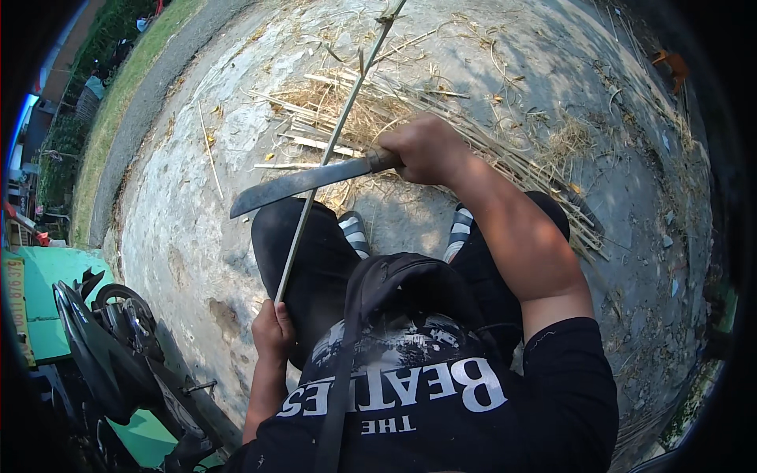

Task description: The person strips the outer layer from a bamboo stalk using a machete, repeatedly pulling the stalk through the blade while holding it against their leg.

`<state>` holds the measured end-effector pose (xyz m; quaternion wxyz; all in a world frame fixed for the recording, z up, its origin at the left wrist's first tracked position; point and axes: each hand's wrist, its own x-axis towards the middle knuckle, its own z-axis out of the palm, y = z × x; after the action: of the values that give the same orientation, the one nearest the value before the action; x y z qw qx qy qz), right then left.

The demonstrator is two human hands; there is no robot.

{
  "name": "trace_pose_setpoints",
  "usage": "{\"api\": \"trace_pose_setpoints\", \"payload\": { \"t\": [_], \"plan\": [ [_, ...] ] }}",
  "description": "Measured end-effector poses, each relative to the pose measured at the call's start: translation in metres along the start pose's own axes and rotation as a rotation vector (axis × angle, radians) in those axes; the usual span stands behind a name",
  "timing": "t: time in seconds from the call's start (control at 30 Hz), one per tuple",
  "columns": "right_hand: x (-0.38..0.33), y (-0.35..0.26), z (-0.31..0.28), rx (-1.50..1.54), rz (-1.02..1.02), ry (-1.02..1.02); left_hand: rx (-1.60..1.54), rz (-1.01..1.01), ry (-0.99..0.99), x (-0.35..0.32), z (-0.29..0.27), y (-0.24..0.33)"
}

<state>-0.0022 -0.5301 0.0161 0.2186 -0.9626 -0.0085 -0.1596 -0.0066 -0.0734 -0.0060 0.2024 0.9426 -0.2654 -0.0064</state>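
The machete (276,194), gripped in the right hand (427,150), should be kept clear of the left knee (272,229); the bamboo strip (296,244), grasped in the left hand (272,331), held steady.

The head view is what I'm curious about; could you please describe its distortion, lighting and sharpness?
In the head view, the grass verge bows with the fisheye and the corners fall black; sunlight and shade dapple the ground; the dark motorcycle loses detail in its blackest parts; the machete shows no obvious blur.
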Motion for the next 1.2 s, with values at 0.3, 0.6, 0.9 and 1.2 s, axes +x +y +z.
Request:
{"api": "trace_pose_setpoints", "payload": {
  "t": [0.3, 0.6, 0.9, 1.2],
  "plan": [
    [0.003, 0.050, -0.021, 0.092, 0.432, 0.085, 0.019, 0.043, 0.040, 0.006, 0.003, -0.003],
    [-0.002, -0.005, 0.007, -0.067, -0.112, -0.061, 0.013, 0.025, 0.007, 0.008, 0.000, -0.002],
    [0.006, 0.053, -0.008, 0.122, 0.437, 0.122, 0.033, 0.031, 0.018, 0.010, 0.003, -0.008],
    [0.003, -0.007, 0.004, -0.135, -0.132, -0.041, 0.031, 0.043, 0.030, 0.010, 0.004, -0.010]
  ]
}}
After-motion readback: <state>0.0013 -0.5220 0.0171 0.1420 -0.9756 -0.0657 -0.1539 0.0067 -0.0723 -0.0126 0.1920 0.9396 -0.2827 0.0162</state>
